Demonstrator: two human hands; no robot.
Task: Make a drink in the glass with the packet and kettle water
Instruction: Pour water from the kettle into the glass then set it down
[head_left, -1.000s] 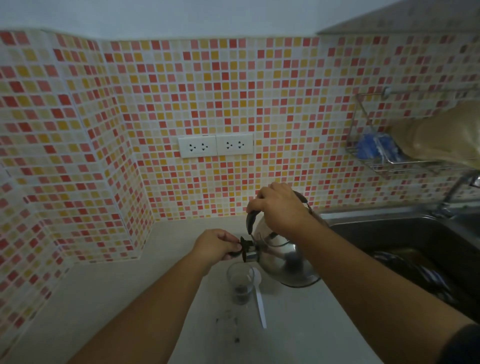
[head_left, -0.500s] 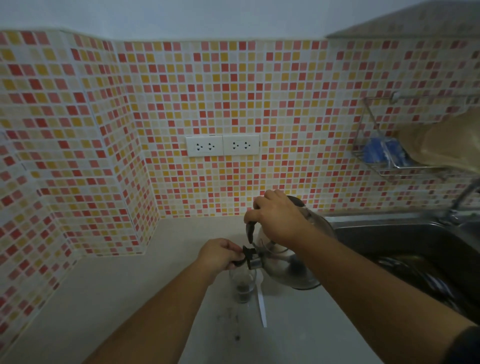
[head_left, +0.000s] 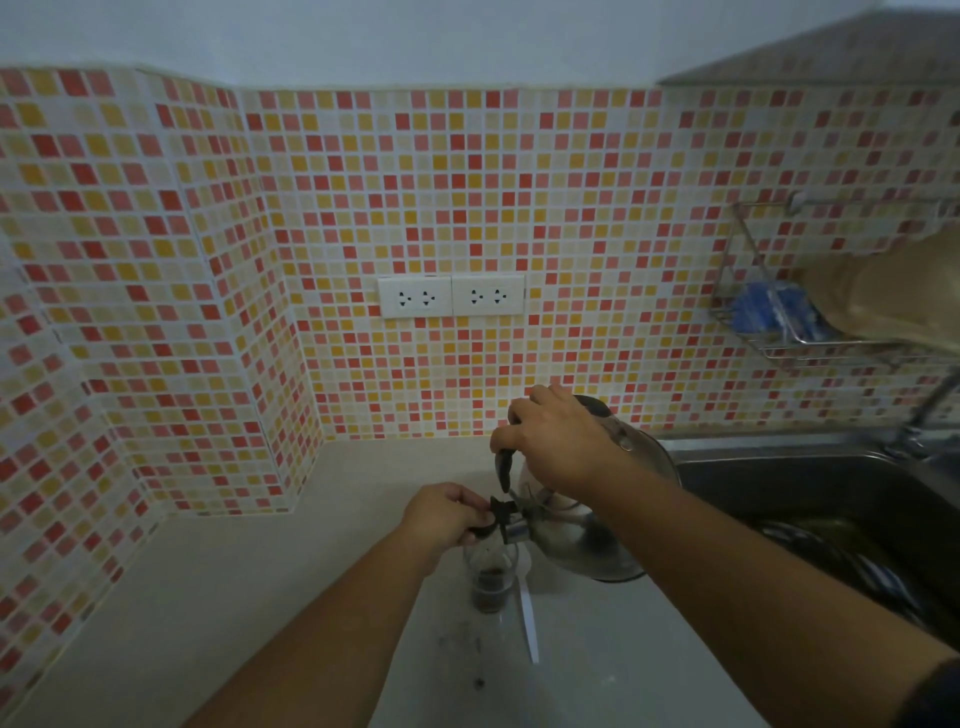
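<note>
glass (head_left: 490, 577) stands on the counter (head_left: 218, 587), dark liquid at its bottom, under the tilted steel kettle (head_left: 582, 540). right hand (head_left: 558, 447) grips the handle; left hand (head_left: 444, 514) pinches the black spout cap. no writing can be read.

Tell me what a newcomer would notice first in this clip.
Both hands meet at centre: the right hand tips a steel kettle by its handle, while the left hand holds the spout cap over a glass. Behind, red and yellow mosaic tiles fill the wall.
</note>
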